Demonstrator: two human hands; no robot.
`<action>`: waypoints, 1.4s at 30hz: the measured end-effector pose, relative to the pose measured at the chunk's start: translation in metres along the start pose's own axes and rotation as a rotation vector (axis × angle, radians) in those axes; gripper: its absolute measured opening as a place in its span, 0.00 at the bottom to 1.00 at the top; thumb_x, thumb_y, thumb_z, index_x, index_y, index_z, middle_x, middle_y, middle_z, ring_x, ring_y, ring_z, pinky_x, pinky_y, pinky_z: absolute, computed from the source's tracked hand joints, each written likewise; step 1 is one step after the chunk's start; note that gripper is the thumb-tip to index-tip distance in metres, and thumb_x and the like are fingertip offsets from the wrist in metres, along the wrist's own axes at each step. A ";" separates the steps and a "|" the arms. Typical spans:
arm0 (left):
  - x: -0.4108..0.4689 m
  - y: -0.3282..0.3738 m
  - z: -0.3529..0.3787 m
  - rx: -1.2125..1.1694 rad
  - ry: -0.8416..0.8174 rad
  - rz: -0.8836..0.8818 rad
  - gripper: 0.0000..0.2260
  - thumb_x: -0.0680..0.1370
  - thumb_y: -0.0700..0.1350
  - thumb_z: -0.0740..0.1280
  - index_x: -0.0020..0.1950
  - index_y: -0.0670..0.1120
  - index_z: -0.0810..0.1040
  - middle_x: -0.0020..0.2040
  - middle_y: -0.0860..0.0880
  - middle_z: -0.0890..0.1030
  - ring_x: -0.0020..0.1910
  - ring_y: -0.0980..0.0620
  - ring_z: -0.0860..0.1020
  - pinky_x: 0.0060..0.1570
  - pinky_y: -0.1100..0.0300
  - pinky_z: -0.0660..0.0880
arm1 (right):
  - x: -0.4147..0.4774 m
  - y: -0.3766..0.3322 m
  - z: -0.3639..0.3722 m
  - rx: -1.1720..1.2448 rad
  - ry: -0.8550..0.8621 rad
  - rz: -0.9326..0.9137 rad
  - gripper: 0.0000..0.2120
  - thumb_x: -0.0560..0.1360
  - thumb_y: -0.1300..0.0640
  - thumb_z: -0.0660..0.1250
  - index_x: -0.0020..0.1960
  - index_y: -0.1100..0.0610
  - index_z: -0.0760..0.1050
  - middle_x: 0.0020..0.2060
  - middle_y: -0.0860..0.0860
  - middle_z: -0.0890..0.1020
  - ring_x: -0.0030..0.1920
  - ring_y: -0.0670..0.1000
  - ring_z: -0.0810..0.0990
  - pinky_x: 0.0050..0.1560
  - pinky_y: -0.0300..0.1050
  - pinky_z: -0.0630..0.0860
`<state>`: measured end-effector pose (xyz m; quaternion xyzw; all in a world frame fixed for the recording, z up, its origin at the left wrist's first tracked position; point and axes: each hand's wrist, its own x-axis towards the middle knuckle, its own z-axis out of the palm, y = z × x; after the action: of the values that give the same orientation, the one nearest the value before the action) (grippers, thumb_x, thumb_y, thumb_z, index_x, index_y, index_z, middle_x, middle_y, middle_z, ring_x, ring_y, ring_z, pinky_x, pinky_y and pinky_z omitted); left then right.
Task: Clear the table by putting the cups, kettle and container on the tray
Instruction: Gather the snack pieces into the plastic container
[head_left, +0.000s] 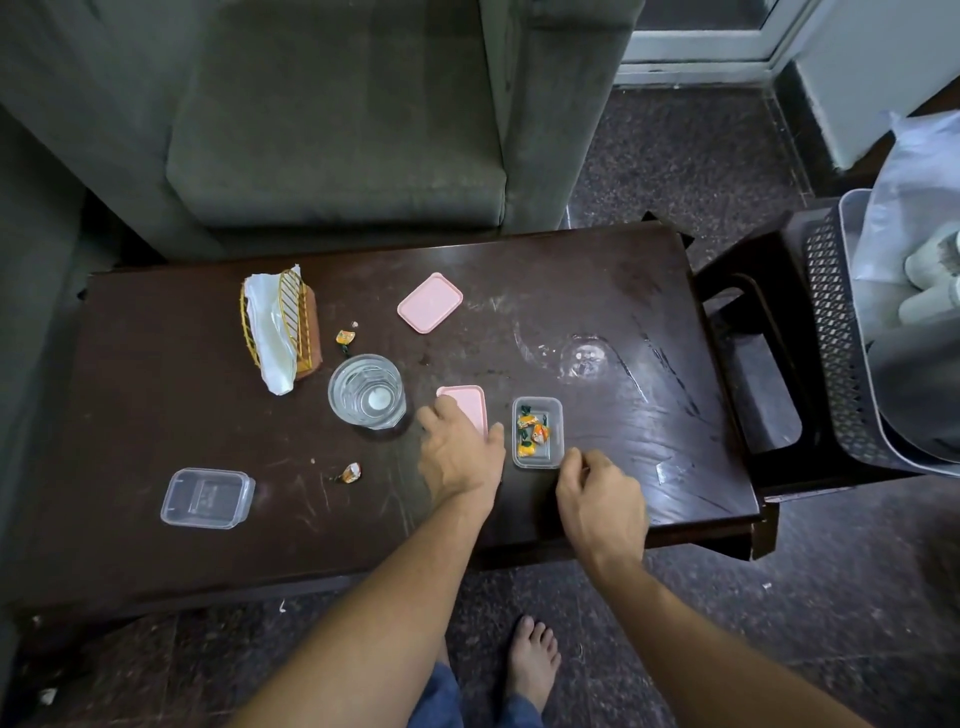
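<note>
— Two hands are working over the dark table (156, 364); a glass (367, 391) is standing left of them.
— The left hand (460, 457)?
— It's lying spread on a pink lid (467, 405), fingers loose, gripping nothing.
— And the right hand (602, 501)?
— Curling half-closed just beside the small container (538, 433) of sweets; whether it's pinching anything, I can't tell.
</note>
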<state>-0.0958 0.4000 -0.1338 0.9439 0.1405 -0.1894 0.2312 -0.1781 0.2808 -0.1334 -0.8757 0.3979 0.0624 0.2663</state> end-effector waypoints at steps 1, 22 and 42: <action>0.001 0.001 0.002 0.008 -0.007 -0.016 0.29 0.76 0.56 0.73 0.68 0.42 0.68 0.65 0.42 0.71 0.61 0.38 0.79 0.54 0.44 0.78 | 0.000 0.000 0.000 0.005 0.009 -0.007 0.19 0.79 0.45 0.55 0.37 0.55 0.72 0.35 0.56 0.82 0.35 0.60 0.70 0.39 0.50 0.68; 0.012 0.000 0.010 0.030 0.081 -0.129 0.30 0.74 0.56 0.75 0.67 0.42 0.68 0.64 0.41 0.72 0.56 0.37 0.81 0.48 0.46 0.79 | 0.000 -0.008 0.001 0.025 0.031 -0.120 0.13 0.78 0.49 0.56 0.38 0.53 0.71 0.34 0.48 0.80 0.32 0.54 0.71 0.36 0.46 0.66; -0.008 0.065 -0.027 -1.079 -0.578 0.012 0.34 0.67 0.50 0.77 0.72 0.53 0.72 0.50 0.50 0.86 0.30 0.62 0.81 0.28 0.68 0.74 | 0.008 -0.041 -0.032 0.982 -0.292 -0.124 0.10 0.83 0.51 0.65 0.61 0.46 0.81 0.46 0.48 0.86 0.42 0.46 0.82 0.36 0.44 0.79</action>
<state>-0.0720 0.3564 -0.0838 0.6050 0.1430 -0.3385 0.7064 -0.1465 0.2810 -0.0913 -0.6515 0.2864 -0.0257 0.7020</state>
